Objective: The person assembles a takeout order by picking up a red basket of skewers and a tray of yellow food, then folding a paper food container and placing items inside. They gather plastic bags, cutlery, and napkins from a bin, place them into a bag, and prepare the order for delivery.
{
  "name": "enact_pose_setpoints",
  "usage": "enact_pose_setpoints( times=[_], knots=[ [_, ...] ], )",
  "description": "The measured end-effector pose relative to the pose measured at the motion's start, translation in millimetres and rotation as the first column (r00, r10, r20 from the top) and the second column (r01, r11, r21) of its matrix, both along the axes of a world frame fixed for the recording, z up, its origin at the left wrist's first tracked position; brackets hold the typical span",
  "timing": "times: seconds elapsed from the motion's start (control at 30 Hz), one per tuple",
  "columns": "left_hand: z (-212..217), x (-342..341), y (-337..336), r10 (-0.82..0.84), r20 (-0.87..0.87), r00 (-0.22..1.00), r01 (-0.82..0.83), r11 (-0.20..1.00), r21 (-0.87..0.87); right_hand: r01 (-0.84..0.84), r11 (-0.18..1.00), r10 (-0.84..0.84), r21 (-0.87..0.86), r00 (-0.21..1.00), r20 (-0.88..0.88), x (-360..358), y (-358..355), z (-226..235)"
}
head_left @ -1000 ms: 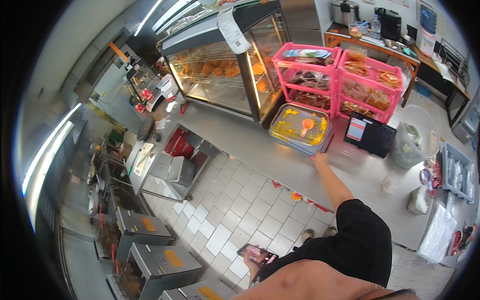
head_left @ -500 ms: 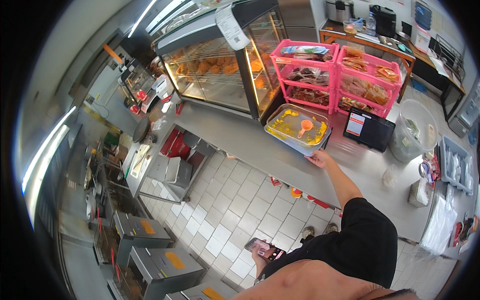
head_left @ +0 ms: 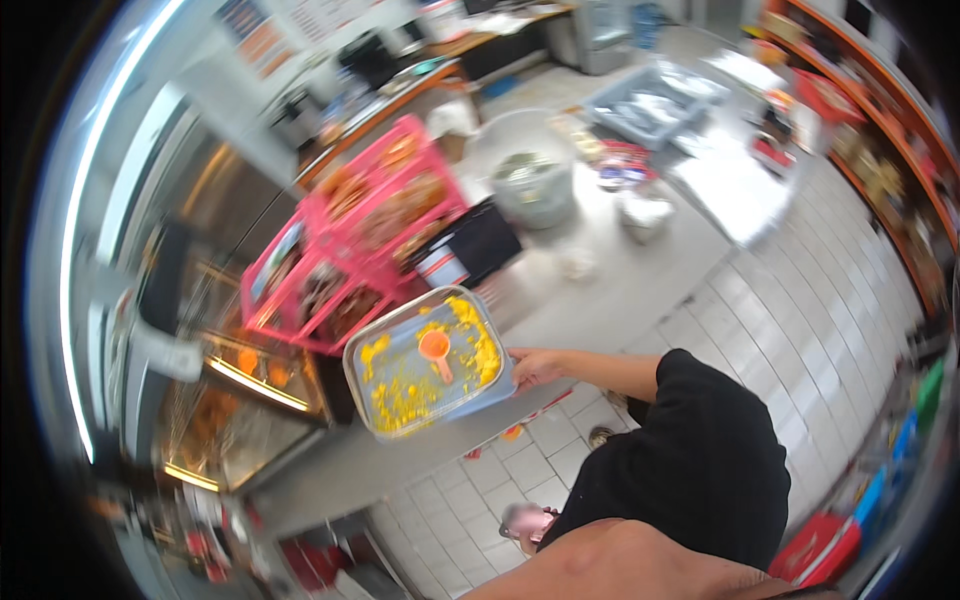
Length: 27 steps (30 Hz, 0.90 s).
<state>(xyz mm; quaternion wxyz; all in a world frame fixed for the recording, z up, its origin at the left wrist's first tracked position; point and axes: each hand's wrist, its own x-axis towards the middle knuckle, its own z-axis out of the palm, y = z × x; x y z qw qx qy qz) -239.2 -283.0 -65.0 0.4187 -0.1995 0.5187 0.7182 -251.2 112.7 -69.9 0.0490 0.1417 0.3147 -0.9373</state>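
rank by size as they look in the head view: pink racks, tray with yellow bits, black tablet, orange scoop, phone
1. Pink racks, together
2. Tray
3. Black tablet
Orange scoop and phone: too alike to rank

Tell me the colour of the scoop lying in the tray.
Orange; the scoop in the tray shows best in the head view.
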Motion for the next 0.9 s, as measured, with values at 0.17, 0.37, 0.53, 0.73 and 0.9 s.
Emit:
enact_pose_setpoints(
  times=[0.17, 0.37, 0.53, 0.73, 0.9],
  knots=[
    [7, -42, 71, -0.428, 0.003, 0.904, 0.427, 0.902, 0.066, 0.074, 0.994, -0.081, 0.08, 0.993, 0.091, 156, 30, 44],
    [22, -21, 203, -0.776, -0.038, 0.63, 0.772, 0.619, 0.147, 0.477, 0.868, -0.495, 0.14, 0.852, 0.167, 366, 15, 67],
    [32, 54, 315, -0.918, -0.056, 0.394, 0.906, 0.377, 0.193, 0.822, 0.562, -0.82, 0.097, 0.538, 0.194, 476, -18, 68],
    [25, 171, 432, -0.969, 0.091, 0.229, 0.948, 0.243, 0.203, 0.985, 0.16, -0.977, 0.067, 0.148, 0.156, 582, -13, 55],
    [10, 263, 504, -0.98, 0.039, 0.195, 0.936, 0.198, 0.29, 0.985, -0.127, -0.986, 0.118, -0.138, 0.098, 666, 8, 48]
  ],
)
